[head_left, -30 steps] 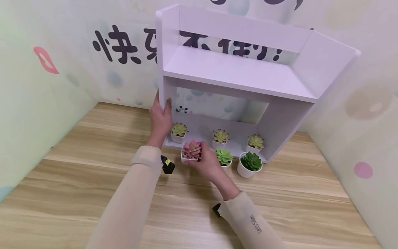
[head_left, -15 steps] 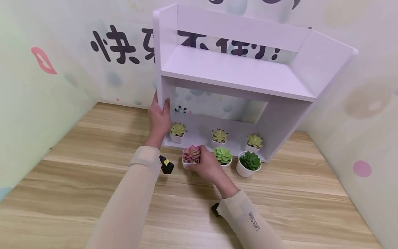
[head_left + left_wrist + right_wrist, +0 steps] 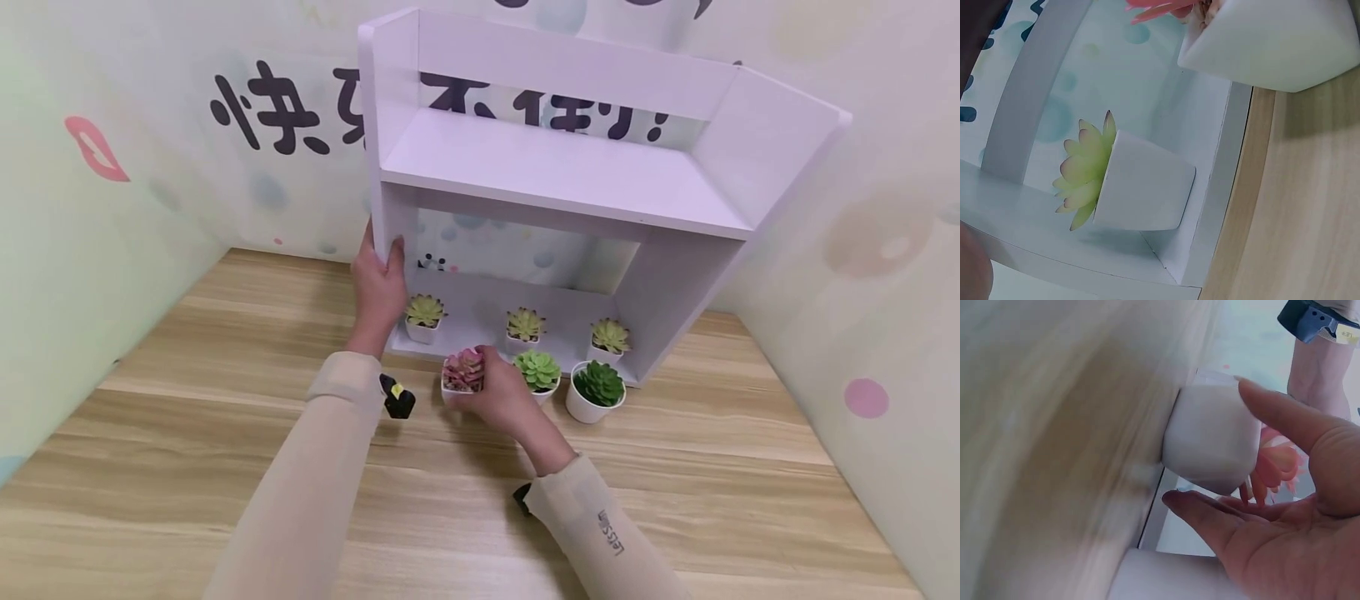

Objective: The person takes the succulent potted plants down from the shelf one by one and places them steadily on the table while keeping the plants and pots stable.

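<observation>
My left hand (image 3: 378, 287) grips the left side panel of a white two-tier shelf (image 3: 555, 167), thumb on the inside. My right hand (image 3: 501, 392) holds a pink succulent in a white square pot (image 3: 462, 372) just before the shelf's front edge. In the right wrist view its thumb lies against the white pot (image 3: 1210, 437), with the other fingers at the opposite side. To its right stand a bright green succulent (image 3: 537, 372) and a dark green succulent (image 3: 597, 386), both in round white pots on the table.
Three pale green succulents sit on the lower shelf board: the left succulent (image 3: 424, 312), the middle succulent (image 3: 525, 325) and the right succulent (image 3: 610, 337). The wooden table (image 3: 225, 467) meets printed walls (image 3: 150, 225) at the back and sides.
The pink succulent has come down slightly and shifted a little to the right relative to the shelf, with my right hand. My left hand keeps its hold; the whole view has drifted slightly.
</observation>
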`<action>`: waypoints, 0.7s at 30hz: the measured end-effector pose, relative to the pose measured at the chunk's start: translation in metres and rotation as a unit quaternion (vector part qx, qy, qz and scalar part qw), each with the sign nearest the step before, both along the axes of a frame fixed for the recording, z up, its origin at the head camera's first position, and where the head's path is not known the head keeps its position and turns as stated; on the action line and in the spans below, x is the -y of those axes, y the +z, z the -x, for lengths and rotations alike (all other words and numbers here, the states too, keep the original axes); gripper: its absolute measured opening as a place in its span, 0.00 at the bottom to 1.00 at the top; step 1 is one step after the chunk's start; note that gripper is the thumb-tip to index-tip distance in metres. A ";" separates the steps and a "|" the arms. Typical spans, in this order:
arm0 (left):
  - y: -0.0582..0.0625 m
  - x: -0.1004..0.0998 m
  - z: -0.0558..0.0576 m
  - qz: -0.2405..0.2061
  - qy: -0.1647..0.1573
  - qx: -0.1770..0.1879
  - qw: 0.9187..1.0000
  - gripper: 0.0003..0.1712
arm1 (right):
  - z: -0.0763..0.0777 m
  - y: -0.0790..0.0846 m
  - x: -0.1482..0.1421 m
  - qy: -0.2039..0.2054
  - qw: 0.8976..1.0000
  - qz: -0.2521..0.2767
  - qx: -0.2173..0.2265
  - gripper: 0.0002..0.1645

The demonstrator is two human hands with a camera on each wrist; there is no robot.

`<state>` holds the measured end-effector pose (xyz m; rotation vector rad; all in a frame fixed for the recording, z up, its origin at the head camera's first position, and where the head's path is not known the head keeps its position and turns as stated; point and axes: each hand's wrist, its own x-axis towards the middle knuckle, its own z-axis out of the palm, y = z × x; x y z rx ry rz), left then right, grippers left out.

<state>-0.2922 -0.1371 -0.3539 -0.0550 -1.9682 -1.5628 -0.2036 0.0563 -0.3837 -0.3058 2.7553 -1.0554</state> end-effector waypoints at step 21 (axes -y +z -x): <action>0.000 0.002 -0.002 -0.002 -0.001 0.001 1.000 0.28 | -0.010 0.051 -0.058 0.022 0.992 0.082 -0.096 0.35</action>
